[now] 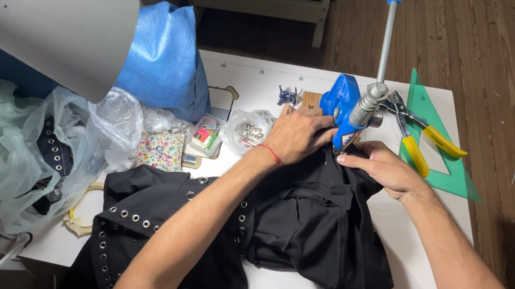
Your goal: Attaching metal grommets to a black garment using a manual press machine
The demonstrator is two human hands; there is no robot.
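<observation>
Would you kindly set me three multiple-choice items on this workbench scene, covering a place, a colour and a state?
1. Where do the yellow-handled pliers lie?
A. on the green set square
B. on the floor
C. in the plastic bag

2. What colour is the press?
A. red
B. blue
C. white

3. How do the left hand and right hand stand?
A. both off the table
B. both on the black fabric at the press
C. holding the pliers

Key: 1 A, handles overlap it; 2 B, blue body; 3 B, both rest on cloth.

Black eyelet-studded garment (300, 222) crumpled on white table, edge under blue press (341, 110).
</observation>
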